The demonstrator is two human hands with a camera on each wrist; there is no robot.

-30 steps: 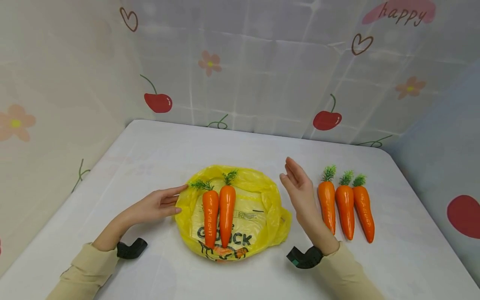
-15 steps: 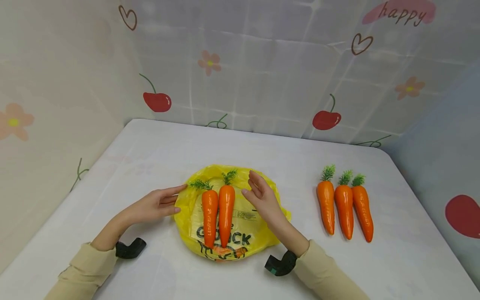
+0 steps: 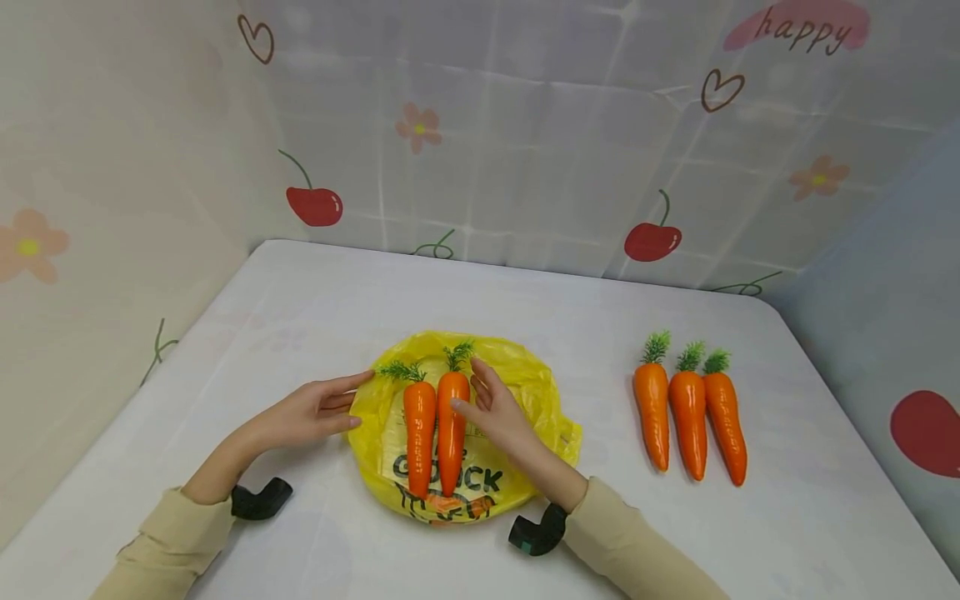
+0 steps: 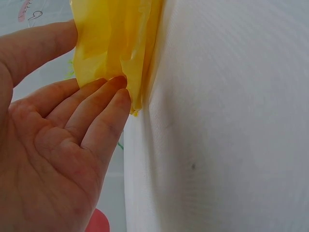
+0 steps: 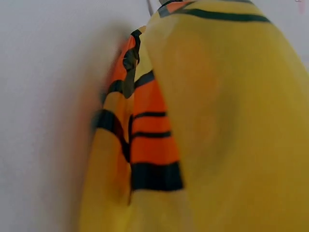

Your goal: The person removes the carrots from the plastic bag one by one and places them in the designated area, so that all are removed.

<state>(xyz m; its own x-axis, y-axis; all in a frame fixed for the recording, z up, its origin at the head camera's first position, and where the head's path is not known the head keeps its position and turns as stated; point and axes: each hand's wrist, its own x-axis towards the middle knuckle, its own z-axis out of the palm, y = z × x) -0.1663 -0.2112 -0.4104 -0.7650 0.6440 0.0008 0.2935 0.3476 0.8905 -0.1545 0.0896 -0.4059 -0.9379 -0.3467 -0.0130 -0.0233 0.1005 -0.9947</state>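
A round, open yellow plastic bag [image 3: 517,467] with dark print sits mid-table in the head view. Two glossy orange carrots with green tops lie on it side by side, a left carrot [image 3: 419,429] and a right carrot [image 3: 452,450]. My left hand [image 3: 307,412] touches the bag's left side; the left wrist view shows its fingers extended against the yellow bag wall [image 4: 113,38]. My right hand [image 3: 501,417] reaches over the bag, thumb overlapping the right carrot and fingers just right of it. The right wrist view shows only the bag's printed side [image 5: 231,125].
Three more carrots lie in a row on the right of the white table [image 3: 810,517]: the nearest to the bag [image 3: 652,408], a middle one [image 3: 688,417] and an outer one [image 3: 723,421]. A patterned cloth wall [image 3: 517,167] rises behind the table.
My right hand has moved left from beside the three carrots, across the bag, to the right carrot on it. The left hand and all the carrots stay in place.
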